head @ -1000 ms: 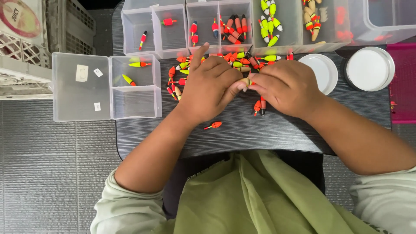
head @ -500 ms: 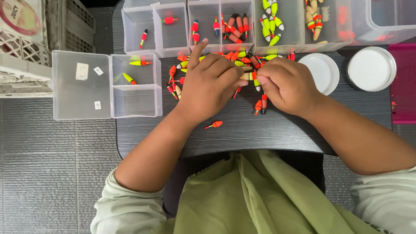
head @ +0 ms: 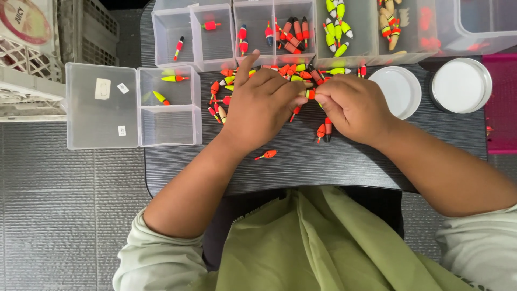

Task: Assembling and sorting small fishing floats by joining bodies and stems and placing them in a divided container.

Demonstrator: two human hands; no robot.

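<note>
Orange float [head: 310,94] pinched btwn both hands' grips: left hand [head: 261,105] & right hand [head: 353,108], over loose pile [head: 293,73] on tabletop [head: 344,161]. Divided trays [head: 280,32] partly filled; plenty unsorted, small box [head: 169,105] holds few.

Fishing floats [head: 280,73] heaped on the dark grey wood-grain table [head: 350,161] are orange-red, many tipped yellow-green or black; a lone float [head: 266,154] is orange. The clear compartment boxes [head: 169,105] hold yellow-and-orange ones. Two round lids [head: 460,86] look white. The sleeves [head: 145,253] are pale green, the cloth [head: 323,248] olive-green, the floor grey and ribbed
</note>
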